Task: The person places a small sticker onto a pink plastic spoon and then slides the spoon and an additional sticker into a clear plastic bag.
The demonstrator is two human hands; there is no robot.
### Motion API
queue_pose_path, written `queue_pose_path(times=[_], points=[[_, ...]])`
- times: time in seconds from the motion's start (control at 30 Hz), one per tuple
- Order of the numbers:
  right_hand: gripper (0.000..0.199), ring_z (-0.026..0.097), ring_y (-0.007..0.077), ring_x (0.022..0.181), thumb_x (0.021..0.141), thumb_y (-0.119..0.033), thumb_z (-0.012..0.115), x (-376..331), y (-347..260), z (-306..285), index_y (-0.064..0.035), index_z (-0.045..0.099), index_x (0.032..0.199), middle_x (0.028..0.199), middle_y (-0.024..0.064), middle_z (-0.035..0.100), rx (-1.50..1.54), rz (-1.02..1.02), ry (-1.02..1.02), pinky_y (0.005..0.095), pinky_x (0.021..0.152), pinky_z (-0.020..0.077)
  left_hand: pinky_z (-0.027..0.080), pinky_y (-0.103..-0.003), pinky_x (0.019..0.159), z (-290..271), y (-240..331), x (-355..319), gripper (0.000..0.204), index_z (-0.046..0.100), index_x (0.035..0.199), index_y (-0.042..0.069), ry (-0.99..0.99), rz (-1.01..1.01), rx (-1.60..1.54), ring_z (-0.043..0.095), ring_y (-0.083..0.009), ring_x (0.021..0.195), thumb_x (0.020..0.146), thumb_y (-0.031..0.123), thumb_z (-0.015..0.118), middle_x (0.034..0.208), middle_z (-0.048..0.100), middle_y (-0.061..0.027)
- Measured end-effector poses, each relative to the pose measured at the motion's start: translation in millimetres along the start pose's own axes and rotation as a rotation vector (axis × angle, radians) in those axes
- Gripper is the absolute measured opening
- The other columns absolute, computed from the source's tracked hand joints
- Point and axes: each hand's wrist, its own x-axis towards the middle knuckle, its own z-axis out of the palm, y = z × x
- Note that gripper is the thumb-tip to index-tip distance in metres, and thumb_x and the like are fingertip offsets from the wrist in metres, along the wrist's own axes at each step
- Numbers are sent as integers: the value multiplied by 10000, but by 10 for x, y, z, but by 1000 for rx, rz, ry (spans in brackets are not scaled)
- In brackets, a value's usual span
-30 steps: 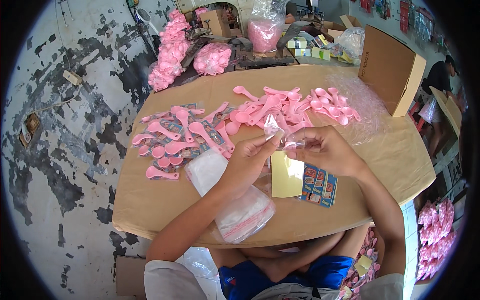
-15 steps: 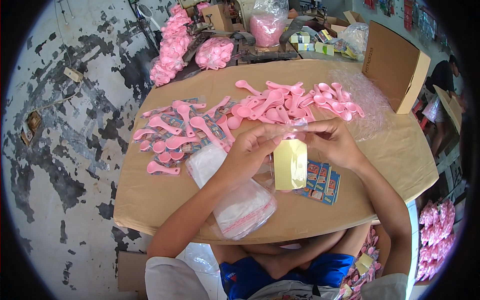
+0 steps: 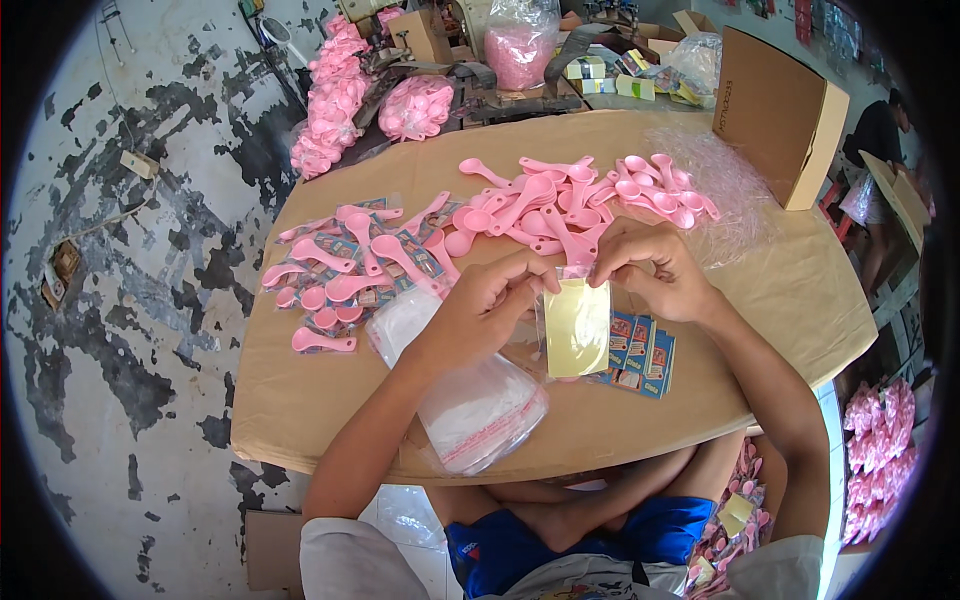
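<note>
Between my two hands hangs a small clear plastic bag with a pale yellow card [image 3: 577, 330] inside, upright over the table. My left hand [image 3: 488, 305] pinches its upper left edge, and my right hand [image 3: 655, 272] pinches the upper right corner. A bit of pink shows at the bag's top and bottom; most of that pink thing is hidden behind the card. Just right of the bag lie several blue printed cards [image 3: 650, 360], overlapping. A stack of clear plastic bags [image 3: 485, 410] rests below my left forearm.
Loose pink spoons [image 3: 545, 195] are heaped beyond my hands. Pink spoons packed with blue cards [image 3: 355, 260] lie at the left. A cardboard box [image 3: 775, 110] and crumpled clear plastic [image 3: 710, 190] occupy the far right. Another person [image 3: 880, 140] is at the right edge.
My fingers have spread apart along the bag's top, the right hand now at its corner. The folded-over plastic there has opened out. The view has shifted slightly.
</note>
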Motion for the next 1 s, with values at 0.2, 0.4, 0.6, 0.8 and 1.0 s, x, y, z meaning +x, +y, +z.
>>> queue_pose_path(times=[0.2,0.4,0.6,0.8,1.0], points=[[238,606,185,785,710,91,523,12,3,-20,-31,697,817,806,54,687,-45,-64,-12,334,734,481,489,-231,656,38,-53,0,164,518,865,23,-3,40,6,554,-48,764,903,94,662,839,566,-17],[202,604,198,773,693,50,528,59,-49,43,-38,683,788,778,59,675,-364,-97,61,336,723,482,517,-222,620,-85,132,16,323,468,869,55,150,47,-319,647,-91,780,778,-28,766,908,624,-50],[228,647,295,739,846,-247,630,241,-543,538,-31,702,837,772,94,690,-285,187,-206,380,705,513,550,-266,736,-811,491,-179,424,527,1117,37,706,414,280,666,-183,981,766,-114,711,1002,666,-102],[344,645,229,716,844,-396,697,265,-589,866,-54,696,807,775,89,687,-368,379,-492,364,707,488,486,-318,742,-1150,569,-437,170,652,909,33,605,332,1036,637,-129,870,768,42,747,927,665,-60],[288,674,282,751,818,-306,721,312,-621,914,-22,681,842,781,125,694,-200,440,-411,382,687,506,491,-253,666,-911,376,-431,164,683,952,31,-473,-207,369,603,-75,721,832,133,731,832,682,-18]])
